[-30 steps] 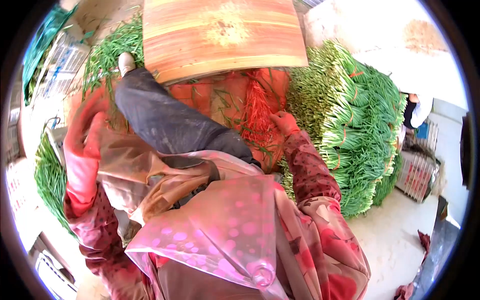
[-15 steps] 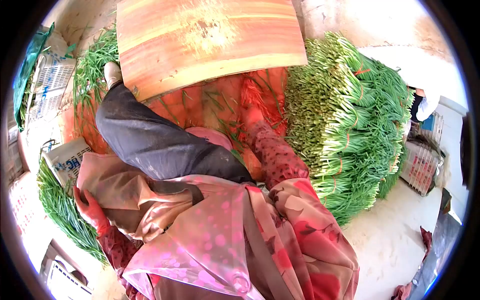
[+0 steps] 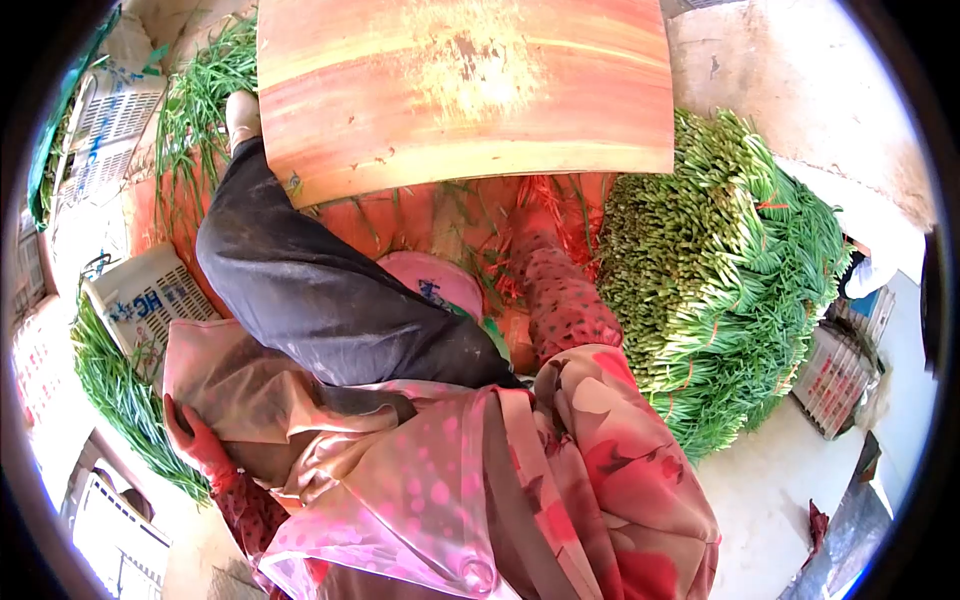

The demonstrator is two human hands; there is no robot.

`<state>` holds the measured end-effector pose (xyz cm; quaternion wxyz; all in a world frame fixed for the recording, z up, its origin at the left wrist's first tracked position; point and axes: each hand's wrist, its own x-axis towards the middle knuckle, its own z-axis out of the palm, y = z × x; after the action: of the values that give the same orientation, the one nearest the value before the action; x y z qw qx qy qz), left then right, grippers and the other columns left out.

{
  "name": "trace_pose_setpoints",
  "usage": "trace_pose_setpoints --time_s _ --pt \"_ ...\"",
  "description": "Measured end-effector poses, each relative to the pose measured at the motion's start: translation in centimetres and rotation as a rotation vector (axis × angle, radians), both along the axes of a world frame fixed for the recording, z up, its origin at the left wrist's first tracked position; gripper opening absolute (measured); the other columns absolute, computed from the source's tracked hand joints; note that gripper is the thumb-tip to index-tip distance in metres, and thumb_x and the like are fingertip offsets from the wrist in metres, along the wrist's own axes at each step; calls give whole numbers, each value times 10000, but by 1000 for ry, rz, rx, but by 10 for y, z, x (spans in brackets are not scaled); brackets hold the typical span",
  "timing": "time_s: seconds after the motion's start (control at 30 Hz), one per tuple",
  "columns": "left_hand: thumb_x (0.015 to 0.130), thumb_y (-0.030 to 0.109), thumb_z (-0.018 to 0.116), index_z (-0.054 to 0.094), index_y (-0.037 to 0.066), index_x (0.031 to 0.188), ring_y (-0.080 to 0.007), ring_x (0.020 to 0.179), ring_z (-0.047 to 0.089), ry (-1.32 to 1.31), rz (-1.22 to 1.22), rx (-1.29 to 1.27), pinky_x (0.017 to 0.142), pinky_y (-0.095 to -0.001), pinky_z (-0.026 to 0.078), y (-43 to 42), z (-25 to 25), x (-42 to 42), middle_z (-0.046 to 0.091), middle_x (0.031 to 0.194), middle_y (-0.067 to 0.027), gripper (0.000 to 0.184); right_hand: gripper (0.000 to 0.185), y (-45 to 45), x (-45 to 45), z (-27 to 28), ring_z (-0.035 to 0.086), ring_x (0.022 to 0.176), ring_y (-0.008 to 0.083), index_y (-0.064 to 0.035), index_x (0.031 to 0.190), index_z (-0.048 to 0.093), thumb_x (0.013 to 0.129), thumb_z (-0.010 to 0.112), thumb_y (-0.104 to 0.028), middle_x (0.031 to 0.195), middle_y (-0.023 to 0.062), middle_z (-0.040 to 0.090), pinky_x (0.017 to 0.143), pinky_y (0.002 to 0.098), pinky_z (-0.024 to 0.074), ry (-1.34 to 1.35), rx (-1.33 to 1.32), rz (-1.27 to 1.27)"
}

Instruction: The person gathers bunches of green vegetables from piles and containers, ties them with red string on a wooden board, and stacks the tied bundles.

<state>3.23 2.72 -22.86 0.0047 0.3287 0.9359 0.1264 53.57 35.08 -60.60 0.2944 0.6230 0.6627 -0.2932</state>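
Note:
My left hand [image 3: 203,448], in a red glove, lies against the edge of the brown apron [image 3: 240,375] at lower left. Its thumb and fingers are apart, and I see nothing held. My right hand [image 3: 533,217] reaches down into a pile of red strands [image 3: 578,222] just below the front edge of a wooden board [image 3: 380,120]. Its fingers blend into the red, so their grip cannot be made out. Close to the right sleeve stands a big stack of green leafy stalk bundles [image 3: 760,300], tied with red bands.
A pink round object [image 3: 440,280] sits between the legs. Loose green stalks [image 3: 205,95] lie at upper left. White crates [image 3: 155,300] stand at left, with long green leaves [image 3: 130,420] beside one. At far right are another crate [image 3: 835,375] and part of a person [image 3: 872,275].
The view has shifted, so the board and the stalk stack appear farther right and lower. My right hand stays at the red strands. My left hand stays beside the apron.

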Motion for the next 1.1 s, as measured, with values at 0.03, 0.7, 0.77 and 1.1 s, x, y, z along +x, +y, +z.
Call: trace_pose_setpoints --time_s 0.03,0.7,0.77,1.1 --pt "891 95 545 536 -17 1268 -276 1130 556 21 -7 -12 995 -344 408 4 1 1 565 1265 -173 393 437 0 10 -10 615 1033 366 -45 1106 644 848 555 -387 1054 226 643 890 457 490 2 -13 149" --pt "847 95 593 580 42 1227 -319 1107 535 129 -49 22 964 -394 407 -3 -29 -10 592 1191 -157 383 226 58 -115 381 640 819 179 -51 1088 646 873 586 -21 948 91 678 738 296 509 1190 836 -113" --pt "853 87 581 575 31 1223 -338 1137 518 151 -67 40 999 -413 377 -6 -28 -7 584 1202 -171 374 229 92 -142 363 634 873 284 -91 1090 651 891 541 -62 968 125 671 780 364 505 1005 886 174" --pt "833 88 589 563 21 1230 -342 1222 474 116 -19 111 1068 -467 300 -25 -17 4 576 1223 -170 404 414 140 -175 269 582 1035 337 -185 1259 544 845 531 -201 1170 129 599 852 448 484 70 553 396"
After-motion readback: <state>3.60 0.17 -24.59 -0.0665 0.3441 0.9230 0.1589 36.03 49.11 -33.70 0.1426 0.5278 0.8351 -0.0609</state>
